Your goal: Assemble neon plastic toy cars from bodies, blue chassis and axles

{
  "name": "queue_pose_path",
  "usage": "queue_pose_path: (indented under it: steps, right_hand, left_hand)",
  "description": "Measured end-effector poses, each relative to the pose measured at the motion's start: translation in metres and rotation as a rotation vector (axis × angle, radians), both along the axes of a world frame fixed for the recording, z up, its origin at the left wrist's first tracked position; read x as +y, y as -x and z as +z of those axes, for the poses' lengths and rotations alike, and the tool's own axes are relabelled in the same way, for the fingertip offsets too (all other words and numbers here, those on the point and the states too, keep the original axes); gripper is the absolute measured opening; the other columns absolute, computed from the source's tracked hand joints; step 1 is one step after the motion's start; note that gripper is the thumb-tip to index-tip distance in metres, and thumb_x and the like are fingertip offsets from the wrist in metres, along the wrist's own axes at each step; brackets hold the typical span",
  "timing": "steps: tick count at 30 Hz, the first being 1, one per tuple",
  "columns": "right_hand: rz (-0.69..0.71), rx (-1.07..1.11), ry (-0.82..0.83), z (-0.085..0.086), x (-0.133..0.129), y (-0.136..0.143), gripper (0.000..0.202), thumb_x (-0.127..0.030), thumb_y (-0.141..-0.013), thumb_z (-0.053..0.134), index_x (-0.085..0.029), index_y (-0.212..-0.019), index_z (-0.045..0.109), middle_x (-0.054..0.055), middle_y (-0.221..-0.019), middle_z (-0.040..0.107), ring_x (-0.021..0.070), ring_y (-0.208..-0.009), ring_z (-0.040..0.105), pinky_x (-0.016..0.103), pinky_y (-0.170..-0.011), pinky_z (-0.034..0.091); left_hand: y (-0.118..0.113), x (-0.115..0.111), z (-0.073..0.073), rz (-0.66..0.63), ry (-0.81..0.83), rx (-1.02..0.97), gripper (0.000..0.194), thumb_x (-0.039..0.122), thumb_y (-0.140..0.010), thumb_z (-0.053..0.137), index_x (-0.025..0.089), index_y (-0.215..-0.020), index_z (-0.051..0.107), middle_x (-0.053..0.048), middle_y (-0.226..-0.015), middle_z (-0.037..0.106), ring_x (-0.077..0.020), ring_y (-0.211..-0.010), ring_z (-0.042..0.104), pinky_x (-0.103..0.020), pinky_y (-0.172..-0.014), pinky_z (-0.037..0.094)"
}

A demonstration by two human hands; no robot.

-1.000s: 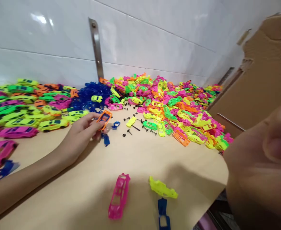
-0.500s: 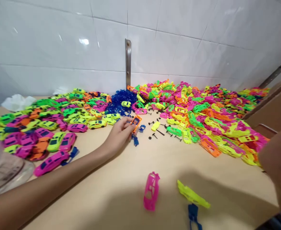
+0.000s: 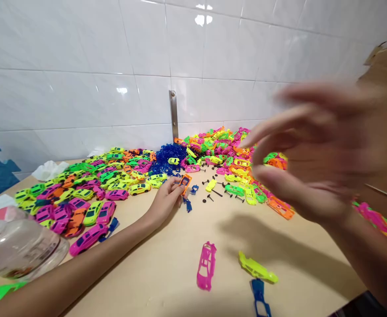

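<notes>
My left hand (image 3: pixel 164 199) is closed on an orange toy car body (image 3: pixel 185 181), with dark blue showing in its window openings. Just right of that hand, small blue plastic parts (image 3: pixel 187 204) lie on the table. My right hand (image 3: pixel 315 154) is raised at the right, blurred by motion; a gap shows between its curved thumb and fingers, with nothing visible in it. Nearer the front lie a pink car body (image 3: pixel 207 266), a yellow car body (image 3: pixel 257 267) and a blue window piece (image 3: pixel 260 297).
Finished-looking cars (image 3: pixel 118 194) cover the left side. A heap of blue parts (image 3: pixel 170 156) lies by the wall, coloured car bodies (image 3: pixel 224 147) pile up at right, and black axles (image 3: pixel 217 192) lie between. A clear jar (image 3: pixel 24 246) and a cardboard box (image 3: pixel 386 132) flank the table.
My right hand has swung up from the right edge into view above the car bodies. My left hand keeps the orange car body in nearly the same place. The camera view has tilted upward.
</notes>
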State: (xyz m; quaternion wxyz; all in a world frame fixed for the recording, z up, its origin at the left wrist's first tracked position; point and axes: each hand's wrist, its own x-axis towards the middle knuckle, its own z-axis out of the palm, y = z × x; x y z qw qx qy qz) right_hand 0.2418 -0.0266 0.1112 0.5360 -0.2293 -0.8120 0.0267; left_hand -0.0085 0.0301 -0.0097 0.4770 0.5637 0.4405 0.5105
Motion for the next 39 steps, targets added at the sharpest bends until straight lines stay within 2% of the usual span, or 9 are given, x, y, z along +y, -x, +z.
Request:
queue_pose_path:
  steps: [3, 5, 10, 14, 19, 25, 30, 36, 39]
  right_hand:
    - [0.023, -0.212, 0.038, -0.017, 0.037, 0.009, 0.012, -0.025, -0.097, 0.064, -0.029, -0.107, 0.069, -0.001, -0.088, 0.068, 0.0106, -0.065, 0.061, 0.028, -0.06, 0.05]
    - [0.005, -0.329, 0.148, -0.04, 0.064, 0.017, 0.009, -0.024, -0.096, 0.062, -0.024, -0.098, 0.071, 0.0, -0.089, 0.068, 0.0108, -0.065, 0.06, 0.027, -0.059, 0.048]
    - [-0.074, -0.447, 0.28, -0.104, 0.1, 0.036, 0.019, -0.026, -0.097, 0.06, -0.023, -0.113, 0.068, 0.005, -0.113, 0.067, 0.015, -0.08, 0.064, 0.029, -0.07, 0.048]
    - [-0.088, -0.537, 0.241, -0.133, 0.098, 0.045, 0.027, -0.028, -0.099, 0.057, -0.025, -0.124, 0.065, 0.007, -0.122, 0.063, 0.0202, -0.098, 0.066, 0.03, -0.077, 0.048]
    - [-0.071, -0.46, 0.215, -0.141, 0.095, 0.045, 0.019, -0.024, -0.1, 0.057, -0.025, -0.114, 0.068, 0.005, -0.114, 0.067, 0.0179, -0.095, 0.066, 0.028, -0.078, 0.046]
    - [-0.063, -0.281, 0.247, -0.14, 0.092, 0.041, 0.018, -0.032, -0.097, 0.063, -0.023, -0.111, 0.07, 0.003, -0.099, 0.07, 0.0136, -0.068, 0.059, 0.028, -0.066, 0.043]
    - [-0.087, -0.22, 0.233, -0.14, 0.089, 0.039, 0.021, -0.035, -0.098, 0.062, -0.023, -0.113, 0.071, 0.004, -0.092, 0.069, 0.0145, -0.066, 0.059, 0.029, -0.066, 0.045]
    - [-0.09, -0.085, 0.328, -0.137, 0.097, 0.034, 0.028, -0.026, -0.094, 0.063, -0.024, -0.121, 0.07, 0.006, -0.11, 0.072, 0.0184, -0.082, 0.067, 0.033, -0.075, 0.053]
    - [-0.094, -0.052, 0.313, -0.132, 0.105, 0.026, 0.025, -0.021, -0.094, 0.057, -0.024, -0.114, 0.072, 0.007, -0.116, 0.072, 0.0221, -0.099, 0.068, 0.038, -0.087, 0.054]
  left_hand:
    - [0.001, 0.001, 0.001, -0.005, -0.025, 0.034, 0.023, 0.039, -0.088, 0.063, 0.018, -0.096, 0.058, 0.001, -0.069, 0.063, -0.0102, -0.053, 0.049, -0.023, -0.053, 0.035]
    - [0.002, 0.002, 0.0, -0.006, -0.051, 0.031, 0.025, 0.04, -0.087, 0.064, 0.018, -0.096, 0.058, 0.001, -0.069, 0.063, -0.0102, -0.053, 0.05, -0.023, -0.053, 0.036]
    - [0.004, 0.005, -0.003, -0.019, -0.092, 0.025, 0.028, 0.043, -0.084, 0.068, 0.018, -0.095, 0.059, 0.001, -0.069, 0.063, -0.011, -0.052, 0.051, -0.024, -0.053, 0.037]
    - [0.004, 0.006, -0.005, -0.028, -0.12, 0.055, 0.027, 0.042, -0.086, 0.068, 0.018, -0.092, 0.058, 0.001, -0.068, 0.062, -0.011, -0.052, 0.051, -0.024, -0.053, 0.037]
    - [0.004, 0.006, -0.006, -0.008, -0.118, 0.029, 0.025, 0.041, -0.085, 0.069, 0.019, -0.09, 0.058, 0.002, -0.068, 0.06, -0.0099, -0.051, 0.049, -0.024, -0.053, 0.037]
    - [0.003, 0.004, -0.003, 0.015, -0.106, 0.054, 0.029, 0.044, -0.084, 0.069, 0.017, -0.093, 0.062, 0.0, -0.067, 0.061, -0.0107, -0.051, 0.049, -0.024, -0.051, 0.034]
    - [0.001, 0.001, 0.001, -0.036, -0.095, 0.092, 0.032, 0.046, -0.086, 0.066, 0.015, -0.089, 0.067, -0.001, -0.067, 0.059, -0.011, -0.053, 0.046, -0.025, -0.051, 0.031]
    - [0.001, 0.0, 0.002, -0.002, -0.074, 0.098, 0.029, 0.041, -0.089, 0.064, 0.015, -0.098, 0.068, 0.0, -0.067, 0.059, -0.0105, -0.053, 0.047, -0.024, -0.051, 0.032]
    - [0.002, 0.0, 0.003, -0.003, -0.062, 0.078, 0.028, 0.041, -0.088, 0.064, 0.015, -0.097, 0.066, -0.001, -0.069, 0.061, -0.0103, -0.053, 0.048, -0.024, -0.052, 0.034]
